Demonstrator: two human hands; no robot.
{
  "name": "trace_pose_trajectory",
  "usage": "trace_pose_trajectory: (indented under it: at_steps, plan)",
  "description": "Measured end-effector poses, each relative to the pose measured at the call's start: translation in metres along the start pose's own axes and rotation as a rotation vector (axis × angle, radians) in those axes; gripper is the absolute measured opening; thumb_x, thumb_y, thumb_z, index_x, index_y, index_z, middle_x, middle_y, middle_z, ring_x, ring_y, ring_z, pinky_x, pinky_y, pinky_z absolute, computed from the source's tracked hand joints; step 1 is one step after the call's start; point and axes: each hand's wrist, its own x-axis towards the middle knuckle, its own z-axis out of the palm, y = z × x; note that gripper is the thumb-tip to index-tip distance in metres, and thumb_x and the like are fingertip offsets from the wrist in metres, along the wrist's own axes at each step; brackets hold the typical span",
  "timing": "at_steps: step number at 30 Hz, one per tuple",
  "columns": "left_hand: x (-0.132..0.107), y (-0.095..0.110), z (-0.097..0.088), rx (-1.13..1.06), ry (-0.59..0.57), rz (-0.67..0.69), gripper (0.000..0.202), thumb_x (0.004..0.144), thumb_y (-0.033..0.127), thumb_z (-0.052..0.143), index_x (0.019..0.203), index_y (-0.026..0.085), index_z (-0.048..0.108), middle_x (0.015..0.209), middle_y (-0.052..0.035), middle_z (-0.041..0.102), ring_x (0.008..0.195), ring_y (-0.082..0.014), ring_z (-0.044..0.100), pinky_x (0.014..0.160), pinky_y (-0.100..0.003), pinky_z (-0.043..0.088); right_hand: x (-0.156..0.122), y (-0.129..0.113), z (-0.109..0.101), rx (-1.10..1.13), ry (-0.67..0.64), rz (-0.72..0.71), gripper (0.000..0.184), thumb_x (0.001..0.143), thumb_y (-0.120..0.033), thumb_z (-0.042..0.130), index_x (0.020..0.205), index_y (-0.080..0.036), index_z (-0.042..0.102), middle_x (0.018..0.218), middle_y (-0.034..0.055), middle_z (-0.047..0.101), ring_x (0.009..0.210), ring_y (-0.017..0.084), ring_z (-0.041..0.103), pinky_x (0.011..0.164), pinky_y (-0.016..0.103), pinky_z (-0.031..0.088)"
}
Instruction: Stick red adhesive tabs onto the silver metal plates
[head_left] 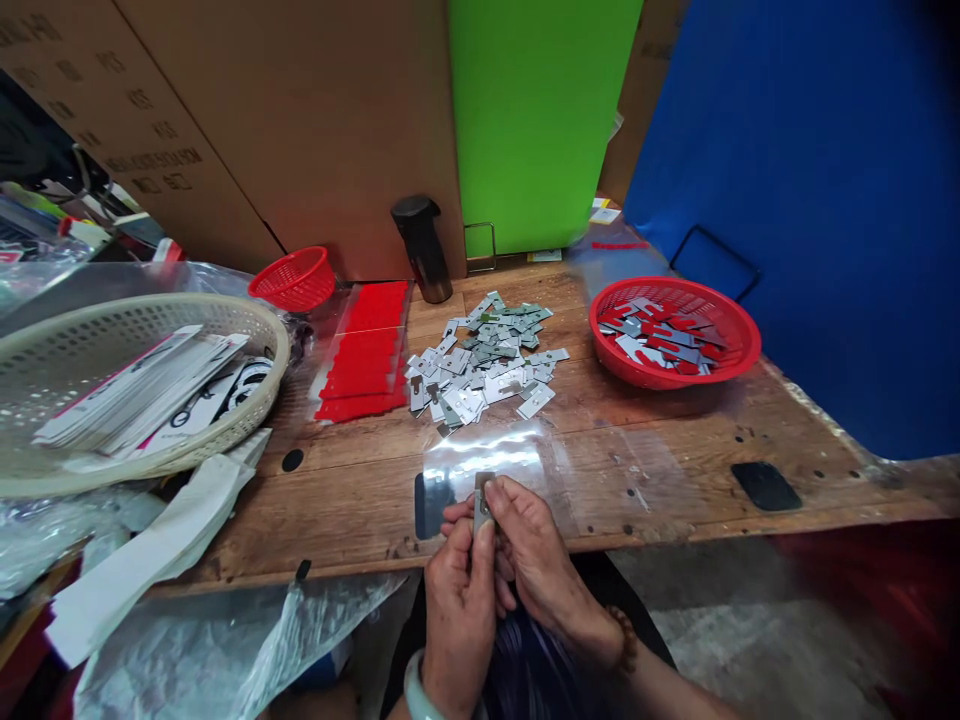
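Note:
Between both thumbs and fingertips, just over the table's front edge, is a small flat grey metal plate (481, 500) with a hole in it. My left hand (457, 605) pinches its lower end, and my right hand (538, 550) grips the upper part. Fingers cover some of the plate. Beyond my hands lies a loose pile of similar grey and silvery plates (491, 375). A clear plastic sheet (487, 455) is on the tabletop between pile and hands. Left of the pile sit stacked red pieces (364, 355) in clear plastic.
A red basket (671, 378) at right holds metal and red pieces. At left a large cream basket (274, 385) contains printed cards. A small red basket (292, 280) and a dark bottle (427, 255) stand behind. Cardboard (337, 130), green (540, 120) and blue (810, 220) panels border the table.

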Motion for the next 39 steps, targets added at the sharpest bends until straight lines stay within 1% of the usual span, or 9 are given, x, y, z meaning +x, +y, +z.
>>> trace_pose_trajectory:
  at_steps: [4,10,17,22,29,32,34,36,39]
  plan:
    - [0.000,0.003,0.000,-0.038,0.002,-0.030,0.030,0.085,0.042,0.046,0.070,0.017,0.051,0.046,0.0063,0.042,0.038,-0.0070,0.040,0.037,-0.017,0.033,-0.004,0.005,-0.005,-0.041,-0.039,-0.044,0.031,0.088,-0.044,0.047,0.092,-0.014,0.055,0.083,0.0055,0.067,0.027,0.000,0.038,0.024,0.011,0.029]
    - [-0.001,0.008,-0.002,-0.009,0.010,0.017,0.028,0.086,0.037,0.046,0.068,0.017,0.050,0.049,0.0058,0.042,0.041,-0.0073,0.042,0.040,-0.017,0.034,-0.009,-0.012,-0.004,0.156,-0.136,0.026,0.025,0.084,-0.038,0.055,0.095,-0.016,0.057,0.090,0.0069,0.067,0.033,0.002,0.042,0.029,0.014,0.036]
    - [-0.003,0.003,-0.002,0.109,-0.018,0.083,0.026,0.088,0.033,0.045,0.068,0.018,0.050,0.049,0.0051,0.045,0.044,-0.0084,0.045,0.046,-0.019,0.037,-0.003,-0.012,0.000,0.043,-0.021,0.029,0.035,0.085,-0.046,0.051,0.082,-0.013,0.059,0.070,0.0050,0.066,0.028,0.004,0.041,0.021,0.014,0.028]
    - [-0.003,0.004,0.000,0.085,-0.037,0.078,0.029,0.088,0.034,0.043,0.066,0.017,0.050,0.047,0.0048,0.045,0.043,-0.0087,0.045,0.046,-0.019,0.038,-0.005,-0.007,-0.008,-0.011,-0.089,-0.009,0.028,0.087,-0.041,0.051,0.090,-0.014,0.059,0.058,-0.0014,0.060,0.026,0.004,0.039,0.023,0.013,0.030]
    - [-0.003,0.004,0.002,-0.030,-0.089,0.010,0.030,0.088,0.037,0.044,0.066,0.017,0.049,0.045,0.0042,0.048,0.040,-0.0079,0.046,0.043,-0.019,0.038,-0.008,-0.021,-0.018,0.116,-0.246,0.064,0.022,0.084,-0.029,0.055,0.100,-0.014,0.057,0.096,0.0105,0.066,0.036,0.004,0.050,0.029,0.015,0.039]
    - [-0.002,0.004,0.001,-0.081,-0.128,-0.031,0.028,0.088,0.038,0.043,0.071,0.016,0.051,0.046,0.0043,0.049,0.039,-0.0082,0.047,0.041,-0.019,0.038,-0.010,-0.030,-0.019,0.199,-0.228,0.079,0.030,0.076,-0.018,0.064,0.105,-0.015,0.056,0.114,0.0130,0.060,0.066,0.011,0.063,0.046,0.017,0.049]
    - [0.000,0.005,0.000,-0.101,-0.127,-0.059,0.029,0.088,0.039,0.043,0.073,0.016,0.051,0.046,0.0043,0.049,0.038,-0.0085,0.047,0.040,-0.019,0.038,-0.012,-0.033,-0.017,0.235,-0.211,0.077,0.039,0.073,-0.018,0.067,0.110,-0.018,0.053,0.119,0.0121,0.058,0.079,0.014,0.063,0.050,0.018,0.050]
    - [0.001,0.006,0.000,-0.099,-0.111,-0.075,0.031,0.088,0.041,0.043,0.072,0.016,0.051,0.046,0.0040,0.050,0.039,-0.0085,0.047,0.041,-0.019,0.039,-0.013,-0.031,-0.014,0.237,-0.183,0.059,0.036,0.077,-0.028,0.064,0.110,-0.020,0.052,0.112,0.0105,0.061,0.067,0.013,0.062,0.042,0.018,0.046]
    - [0.002,0.006,0.000,-0.065,-0.090,-0.081,0.031,0.088,0.041,0.043,0.071,0.016,0.052,0.049,0.0034,0.051,0.040,-0.0083,0.048,0.043,-0.019,0.040,-0.013,-0.022,-0.010,0.159,-0.086,0.002,0.025,0.084,-0.041,0.056,0.095,-0.019,0.052,0.078,0.0025,0.064,0.041,0.006,0.048,0.033,0.017,0.036]
